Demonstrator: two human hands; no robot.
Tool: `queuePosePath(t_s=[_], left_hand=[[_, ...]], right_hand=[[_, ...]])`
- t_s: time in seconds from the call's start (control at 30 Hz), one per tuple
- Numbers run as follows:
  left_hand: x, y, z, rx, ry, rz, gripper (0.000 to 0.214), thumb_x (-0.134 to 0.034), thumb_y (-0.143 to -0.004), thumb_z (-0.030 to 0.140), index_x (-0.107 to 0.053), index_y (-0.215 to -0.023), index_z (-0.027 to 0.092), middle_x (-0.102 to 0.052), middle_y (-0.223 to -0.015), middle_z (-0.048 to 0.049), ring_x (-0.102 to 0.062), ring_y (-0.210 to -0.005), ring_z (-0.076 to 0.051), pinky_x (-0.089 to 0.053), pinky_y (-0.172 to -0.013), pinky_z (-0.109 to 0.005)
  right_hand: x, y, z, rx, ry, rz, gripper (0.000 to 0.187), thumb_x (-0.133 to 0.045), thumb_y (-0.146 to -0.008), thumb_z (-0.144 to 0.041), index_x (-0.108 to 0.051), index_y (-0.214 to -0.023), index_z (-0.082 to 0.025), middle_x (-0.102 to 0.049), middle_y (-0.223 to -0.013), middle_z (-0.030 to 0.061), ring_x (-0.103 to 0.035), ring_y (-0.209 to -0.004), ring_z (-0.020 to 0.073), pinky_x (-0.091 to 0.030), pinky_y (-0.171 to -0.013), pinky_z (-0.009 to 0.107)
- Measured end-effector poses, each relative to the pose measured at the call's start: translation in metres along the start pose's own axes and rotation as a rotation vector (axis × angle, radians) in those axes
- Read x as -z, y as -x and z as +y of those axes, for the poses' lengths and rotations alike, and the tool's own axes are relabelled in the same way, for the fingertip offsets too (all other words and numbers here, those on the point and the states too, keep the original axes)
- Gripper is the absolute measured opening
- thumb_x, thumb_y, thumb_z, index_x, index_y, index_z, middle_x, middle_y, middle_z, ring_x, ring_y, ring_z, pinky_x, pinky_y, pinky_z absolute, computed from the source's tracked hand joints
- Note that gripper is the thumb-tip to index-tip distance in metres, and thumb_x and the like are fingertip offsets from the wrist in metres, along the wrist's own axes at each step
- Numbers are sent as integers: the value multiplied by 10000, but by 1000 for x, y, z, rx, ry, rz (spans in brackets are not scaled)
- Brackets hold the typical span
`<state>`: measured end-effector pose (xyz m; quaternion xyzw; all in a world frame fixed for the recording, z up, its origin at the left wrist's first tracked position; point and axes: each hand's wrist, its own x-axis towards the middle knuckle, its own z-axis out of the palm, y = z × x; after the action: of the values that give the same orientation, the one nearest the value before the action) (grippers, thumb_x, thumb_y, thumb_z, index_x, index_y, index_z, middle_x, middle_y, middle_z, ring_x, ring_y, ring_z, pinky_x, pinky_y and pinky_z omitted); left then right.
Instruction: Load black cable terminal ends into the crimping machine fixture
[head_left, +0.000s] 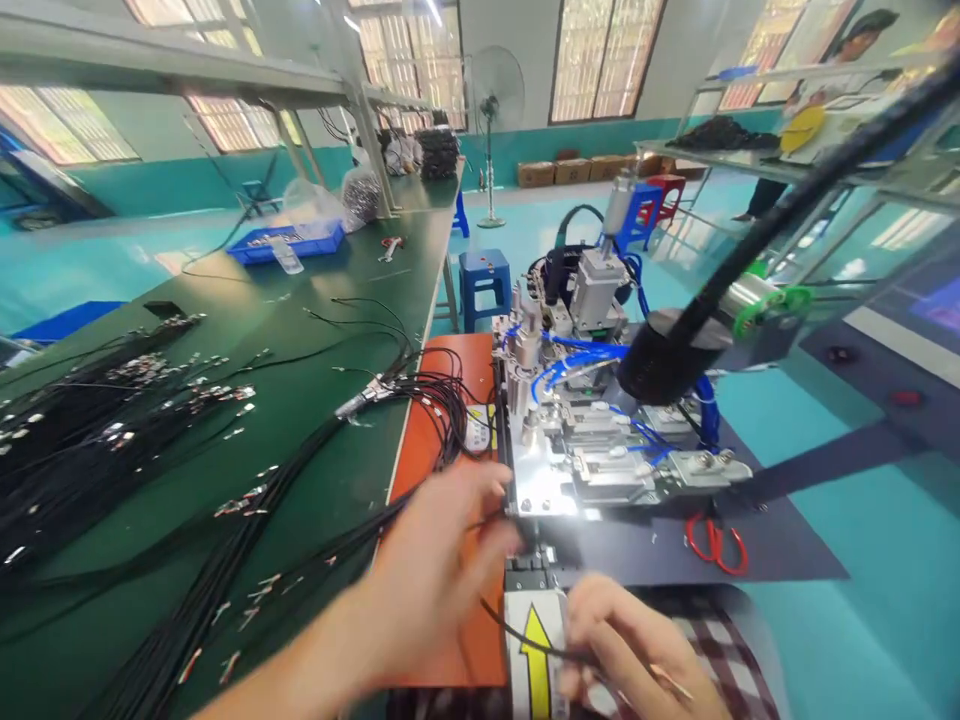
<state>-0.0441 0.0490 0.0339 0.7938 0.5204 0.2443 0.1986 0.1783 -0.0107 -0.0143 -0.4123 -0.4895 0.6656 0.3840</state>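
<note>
Right hand (630, 650) pinches the black cable (517, 637), which runs between it and the half-curled left hand (450, 550) (too blurry to tell its grip). I'd avoid kinking that span.

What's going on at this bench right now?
A person's right hand holds a thin black cable, which crosses above a yellow arrow. The left hand, blurred, is over the orange mat beside the machine; whether it holds anything is unclear. Bundles of black cables lie on the green table, and red-handled scissors lie near the machine.
</note>
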Motion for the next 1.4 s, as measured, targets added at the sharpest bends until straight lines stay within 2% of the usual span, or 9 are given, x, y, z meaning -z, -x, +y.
queuePosePath(t_s=[0.07, 0.2, 0.3, 0.4, 0.53, 0.67, 0.8, 1.03, 1.4], left_hand=[[-22, 31, 26, -5, 161, -218, 510, -561, -867, 393, -406, -1348, 325, -646, -1169, -64, -622, -986, -232, -523, -840, -330], [-42, 59, 30, 105, 221, -297, 227, -431, -934, 285, -561, -1110, 345, -668, -905, -21, -622, -809, -197, -508, -710, -288], [-43, 57, 29, 145, 199, -341, 183, -405, -942, 294, -587, -961, 310, -632, -842, -19, -588, -763, -194, -474, -689, -296], [-46, 46, 44, 232, 252, -365, 180, -444, -930, 331, -534, -1083, 300, -634, -902, -23, -584, -810, -205, -460, -698, -302], [-57, 32, 60, 310, 534, -392, 215, -388, -964, 318, -474, -1157, 282, -610, -832, 12, -564, -748, -157, -432, -666, -252], [-69, 29, 53, 361, 632, -321, 228, -449, -944, 345, -503, -1138, 238, -540, -711, 34, -463, -623, -127, -342, -552, -229], [-74, 32, 48, 372, 717, -294, 212, -478, -938, 347, -531, -1107, 231, -589, -761, 16, -476, -665, -125, -338, -574, -235], [-72, 35, 49, 451, 913, -321, 257, -497, -938, 337, -531, -1171, 235, -612, -780, 17, -429, -592, -81, -290, -500, -201], [-70, 29, 44, 521, 1178, -398, 326, -546, -900, 336, -562, -1181, 171, -466, -591, 58, -340, -459, -50, -247, -386, -152]], right_hand=[[-2, -5, 3, 10, -91, 29, 263, -587, -880, -432, -591, -752, -202, -560, -776, 1, -587, -647, 132, -486, -595, 237], [6, -2, 9, -75, -255, 118, 239, -768, -729, -346, -585, -801, -211, -569, -716, -28, -583, -627, 126, -477, -570, 231], [10, 1, 10, -134, -285, 176, 246, -772, -726, -340, -576, -794, -207, -608, -696, -17, -622, -650, 143, -483, -575, 242], [8, -1, 10, -83, -249, 213, 243, -777, -720, -353, -595, -773, -200, -631, -719, -4, -635, -689, 152, -497, -625, 255], [14, -4, 10, -7, -231, 228, 227, -714, -787, -406, -641, -824, -194, -657, -809, 14, -619, -710, 141, -495, -686, 262], [27, -1, 12, -25, -214, 288, 240, -668, -828, -429, -657, -820, -189, -635, -810, 6, -608, -714, 137, -476, -706, 257], [25, 0, 15, -62, -259, 217, 209, -704, -806, -393, -649, -808, -191, -606, -746, -19, -580, -652, 118, -454, -653, 242], [12, -4, 17, -86, -354, 166, 193, -745, -776, -359, -653, -793, -191, -590, -699, -42, -556, -622, 88, -435, -635, 210], [8, -6, 18, -209, -484, 170, 279, -779, -726, -387, -628, -733, -152, -587, -656, -31, -509, -578, 74, -404, -589, 196]])
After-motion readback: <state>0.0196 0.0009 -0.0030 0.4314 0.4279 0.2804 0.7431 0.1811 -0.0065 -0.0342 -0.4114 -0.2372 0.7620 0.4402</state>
